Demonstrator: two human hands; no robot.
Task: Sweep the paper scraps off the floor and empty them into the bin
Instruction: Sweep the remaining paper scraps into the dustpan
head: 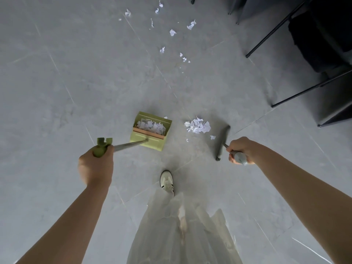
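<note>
My left hand (96,164) grips the green top of a long handle that runs down to a green dustpan (150,130) standing on the grey floor, with white paper scraps inside it. My right hand (241,150) grips the grey handle of a broom whose dark head (222,141) rests on the floor. A small pile of scraps (199,126) lies between the dustpan and the broom head. More scattered scraps (172,32) lie farther ahead. No bin is in view.
Black chair or table legs (274,31) and dark furniture stand at the upper right. My shoe (166,181) and a pale skirt are below the dustpan. Grey tiled floor (57,73) spreads to the left.
</note>
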